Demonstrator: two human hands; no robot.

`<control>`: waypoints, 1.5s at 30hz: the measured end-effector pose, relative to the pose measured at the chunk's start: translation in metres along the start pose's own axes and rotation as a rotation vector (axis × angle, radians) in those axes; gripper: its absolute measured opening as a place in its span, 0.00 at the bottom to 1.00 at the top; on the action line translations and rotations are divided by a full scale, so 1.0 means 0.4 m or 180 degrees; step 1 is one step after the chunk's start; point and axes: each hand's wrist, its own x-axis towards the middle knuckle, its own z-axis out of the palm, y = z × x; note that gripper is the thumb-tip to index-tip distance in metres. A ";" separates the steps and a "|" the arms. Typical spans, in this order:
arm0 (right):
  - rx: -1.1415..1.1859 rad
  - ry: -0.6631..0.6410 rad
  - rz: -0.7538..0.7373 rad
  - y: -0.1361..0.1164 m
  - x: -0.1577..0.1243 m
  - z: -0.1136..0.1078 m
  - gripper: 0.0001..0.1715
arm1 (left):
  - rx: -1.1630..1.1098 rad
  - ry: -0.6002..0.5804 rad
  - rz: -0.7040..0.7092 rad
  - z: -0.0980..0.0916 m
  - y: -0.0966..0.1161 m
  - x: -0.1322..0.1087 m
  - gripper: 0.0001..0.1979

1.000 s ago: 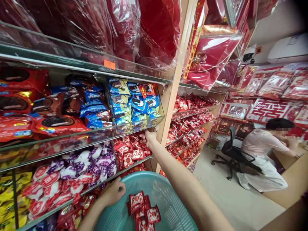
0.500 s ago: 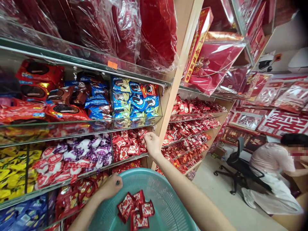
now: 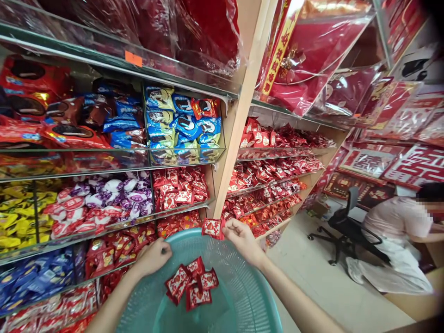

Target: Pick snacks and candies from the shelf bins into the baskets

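Between the thumb and fingers of my right hand (image 3: 243,238) is a red-wrapped candy (image 3: 212,228), held by its edge over the far rim of a green plastic basket (image 3: 249,277). My left hand (image 3: 156,254) is closed on the basket's left rim. Several red candy packets (image 3: 192,282) lie in a loose group on the basket floor. Behind the held candy, a shelf compartment (image 3: 180,187) holds many similar red packets.
Shelves hold purple and white candies (image 3: 114,192), yellow candies (image 3: 17,208) and blue cookie packs (image 3: 187,125). A wooden upright (image 3: 231,138) divides the shelving. At right, a person (image 3: 391,226) sits by a black office chair (image 3: 350,217).
My right hand has moved from the red candy compartment down and toward the basket, bringing one candy with it. The left hand stays on the rim. My view has shifted slightly.
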 end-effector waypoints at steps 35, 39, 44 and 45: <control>0.1441 0.0585 0.1004 0.148 -0.087 0.052 0.18 | 0.0032 -0.0028 0.0171 -0.031 -0.030 0.019 0.15; 0.2025 0.1052 0.1555 0.166 -0.080 0.061 0.11 | 0.0218 -0.0091 0.0315 -0.045 -0.048 0.055 0.15; 0.2182 0.1223 0.2311 0.189 -0.082 0.086 0.05 | 0.0307 -0.0228 0.0467 -0.048 -0.068 0.086 0.14; 0.2180 0.1194 0.2418 0.189 -0.082 0.094 0.04 | 0.0318 -0.0245 0.0491 -0.048 -0.070 0.090 0.14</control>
